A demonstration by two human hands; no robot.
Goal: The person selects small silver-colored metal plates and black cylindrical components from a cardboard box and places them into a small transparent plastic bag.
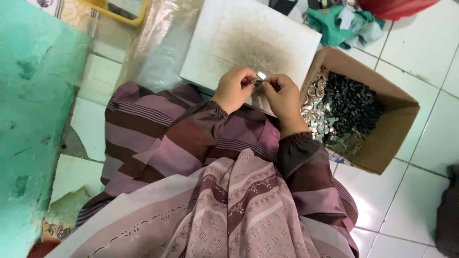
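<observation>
Head view, left hand [233,88] and right hand [283,94] pinching one small shiny metal part [259,79] between closed fingertips, over a scuffed white board [229,38], cardboard box [382,143] of metal pieces just right

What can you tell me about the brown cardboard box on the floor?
The cardboard box is plain brown and open at the top, its flaps standing up. It sits tilted on the white tiled floor, at the person's right side. Inside are two heaps: small black pieces toward the far side, and shiny silver metal rings nearer the right hand. The white board lies beside it. No hand touches the box.
</observation>
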